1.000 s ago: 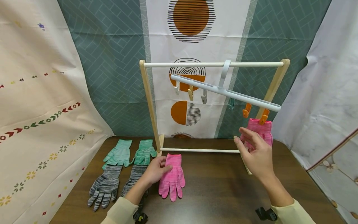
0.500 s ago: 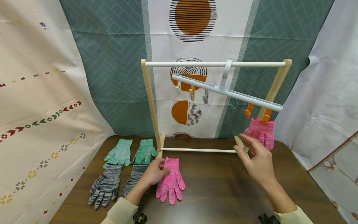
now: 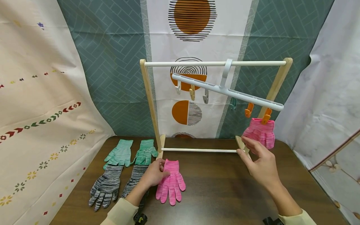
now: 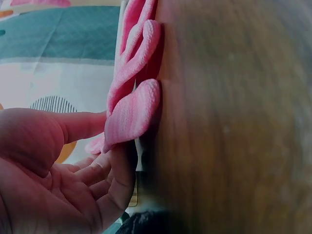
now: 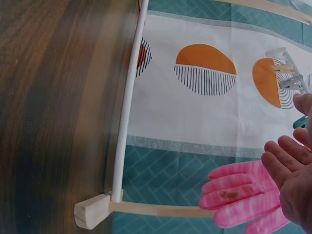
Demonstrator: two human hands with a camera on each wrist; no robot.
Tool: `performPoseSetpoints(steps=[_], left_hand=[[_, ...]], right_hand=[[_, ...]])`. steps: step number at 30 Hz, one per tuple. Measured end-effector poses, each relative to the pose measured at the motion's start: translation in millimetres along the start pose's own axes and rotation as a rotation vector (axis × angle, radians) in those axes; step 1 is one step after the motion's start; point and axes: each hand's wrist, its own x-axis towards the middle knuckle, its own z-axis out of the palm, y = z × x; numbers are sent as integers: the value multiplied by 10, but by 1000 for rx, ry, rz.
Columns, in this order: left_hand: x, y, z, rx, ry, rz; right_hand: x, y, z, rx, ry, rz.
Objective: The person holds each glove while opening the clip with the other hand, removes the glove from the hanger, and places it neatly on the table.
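Note:
My left hand (image 3: pixel 154 173) pinches the edge of a pink knit glove (image 3: pixel 172 182) on the table, its fingers pointing toward me. In the left wrist view, the thumb lies on one side of that glove (image 4: pixel 129 114) and the fingers on the other. A second pink glove (image 3: pixel 260 132) hangs by its cuff from an orange clip (image 3: pixel 266 116) at the right end of a tilted pale hanger (image 3: pixel 225 91). Just below and in front of it is my right hand (image 3: pixel 262 164), fingers relaxed and holding nothing. The right wrist view shows the hanging glove (image 5: pixel 243 192) beside my fingers.
The hanger hooks over the top rail (image 3: pixel 191 64) of a wooden-sided rack. Several other clips hang from it, including a yellow one (image 3: pixel 192 92). Two green-and-grey gloves, the left one (image 3: pixel 107 184) and the right one (image 3: pixel 144 153), lie on the brown table (image 3: pixel 213 193).
My left hand has pulled the table glove slightly toward me and turned it. The hanging glove has swung so its fingers hang apart from my right hand, which has lowered slightly.

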Motion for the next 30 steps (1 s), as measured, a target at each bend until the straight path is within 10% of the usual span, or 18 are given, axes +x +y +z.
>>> performPoseSetpoints(steps=[20, 30], left_hand=[[-61, 128, -96, 148, 90, -39], [-23, 247, -77, 128, 140, 77]], right_hand=[[78, -32, -214, 12, 64, -43], [123, -26, -332, -2, 109, -53]])
